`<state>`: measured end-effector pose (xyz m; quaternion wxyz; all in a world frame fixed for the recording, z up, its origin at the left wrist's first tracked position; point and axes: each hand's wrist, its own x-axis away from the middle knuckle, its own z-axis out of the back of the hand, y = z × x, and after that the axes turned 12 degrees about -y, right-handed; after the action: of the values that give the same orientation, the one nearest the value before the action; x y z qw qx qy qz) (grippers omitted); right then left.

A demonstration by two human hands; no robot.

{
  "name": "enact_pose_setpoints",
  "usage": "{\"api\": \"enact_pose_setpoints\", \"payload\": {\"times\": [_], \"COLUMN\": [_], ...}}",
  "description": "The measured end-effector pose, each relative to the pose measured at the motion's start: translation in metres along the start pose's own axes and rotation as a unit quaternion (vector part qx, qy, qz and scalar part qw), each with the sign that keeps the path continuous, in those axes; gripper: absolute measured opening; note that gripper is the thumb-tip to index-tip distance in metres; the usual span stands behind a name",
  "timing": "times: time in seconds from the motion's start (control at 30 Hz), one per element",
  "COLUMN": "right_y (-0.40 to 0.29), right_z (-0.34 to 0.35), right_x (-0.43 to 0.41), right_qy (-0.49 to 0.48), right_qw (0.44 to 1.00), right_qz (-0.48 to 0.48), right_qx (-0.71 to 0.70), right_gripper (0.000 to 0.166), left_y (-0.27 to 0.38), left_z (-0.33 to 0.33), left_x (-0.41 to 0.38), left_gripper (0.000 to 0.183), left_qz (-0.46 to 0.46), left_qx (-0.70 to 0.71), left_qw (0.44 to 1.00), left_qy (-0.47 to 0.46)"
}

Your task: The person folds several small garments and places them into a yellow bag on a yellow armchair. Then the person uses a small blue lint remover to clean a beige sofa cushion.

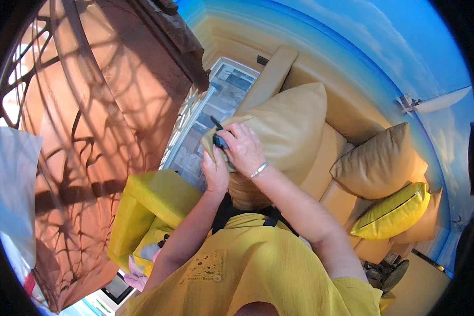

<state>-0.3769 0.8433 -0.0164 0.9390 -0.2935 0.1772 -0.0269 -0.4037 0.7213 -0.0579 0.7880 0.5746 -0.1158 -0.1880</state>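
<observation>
A large tan leather-look cushion (290, 126) rests before me, against my lap and the tan sofa (335, 104). My left hand (216, 170) grips the cushion's near corner, where the cover is pinched up. Over that corner bends my right hand (243, 146), with a silver bracelet on the wrist. Its fingers close around a small dark hand tool (220, 141), whose black tip points up past the corner. Exactly what kind of tool it is cannot be made out, since the fingers cover much of it.
A brown cushion (373, 162) and a yellow cushion with a dark seam line (393, 213) lie on the sofa at right. At left stand a yellow armchair (162, 193) and a brown fabric drape (142, 71). Grey patterned flooring (225, 94) shows between drape and sofa.
</observation>
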Motion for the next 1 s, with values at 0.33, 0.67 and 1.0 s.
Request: {"api": "enact_pose_setpoints", "payload": {"times": [0.33, 0.67, 1.0], "right_y": [0.005, 0.02, 0.049], "right_z": [0.039, 0.018, 0.047], "right_x": [0.007, 0.017, 0.024], "right_qy": [0.003, -0.053, -0.03], "right_qw": [0.998, 0.994, 0.991], "right_qz": [-0.059, -0.003, -0.132], "right_qx": [-0.029, 0.091, 0.002], "right_gripper": [0.031, 0.016, 0.026], "left_y": [0.002, 0.002, 0.047], "left_z": [0.015, 0.023, 0.051], "left_x": [0.022, 0.044, 0.015], "left_gripper": [0.032, 0.028, 0.037], "left_qz": [0.071, 0.072, -0.009], "left_qx": [0.037, 0.061, -0.068], "left_qw": [0.997, 0.996, 0.997], "left_qy": [-0.02, -0.003, -0.035]}}
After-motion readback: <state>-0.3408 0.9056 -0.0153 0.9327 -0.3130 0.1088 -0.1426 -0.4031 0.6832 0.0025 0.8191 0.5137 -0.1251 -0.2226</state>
